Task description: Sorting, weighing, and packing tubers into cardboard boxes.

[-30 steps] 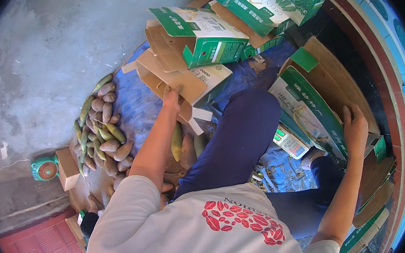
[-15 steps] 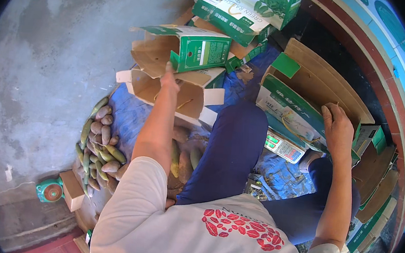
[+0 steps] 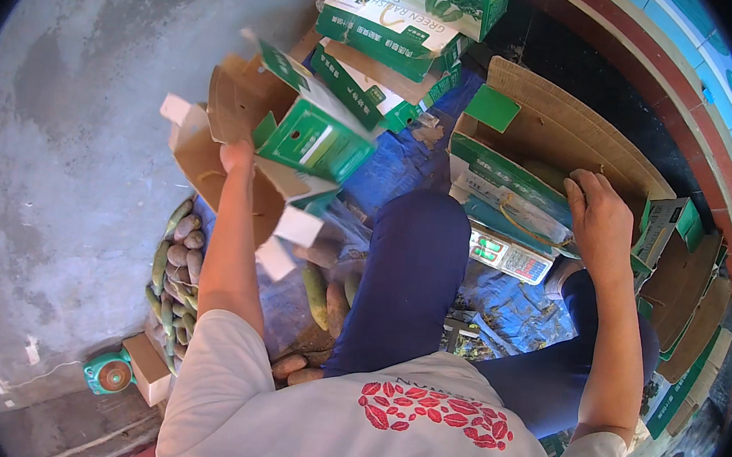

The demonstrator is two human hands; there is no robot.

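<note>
My left hand (image 3: 237,158) is closed on the edges where two open cardboard cartons meet. The upper green carton (image 3: 317,140) is tilted, its brown inside facing left. Beneath it hangs the lower carton (image 3: 264,205), with white flaps spread and blurred by motion. On the right, my right hand (image 3: 600,218) has its fingers curled over the front wall of another open green-and-white carton (image 3: 515,190). Part of a dull green vegetable (image 3: 547,173) shows inside that carton. It sits on a digital scale (image 3: 509,255) with lit green digits.
Several green cartons (image 3: 384,41) are stacked at the back. Opened cartons (image 3: 683,321) lean at the right. Green and reddish radishes (image 3: 179,268) lie at left by the grey wall (image 3: 82,157), more beside my knee. A blue tarp (image 3: 512,317) covers the floor; a teal round device (image 3: 111,373) stands lower left.
My left hand has moved left and slightly down, pulling the two cartons away from the stack and tilting them. My right hand stays at the carton on the scale.
</note>
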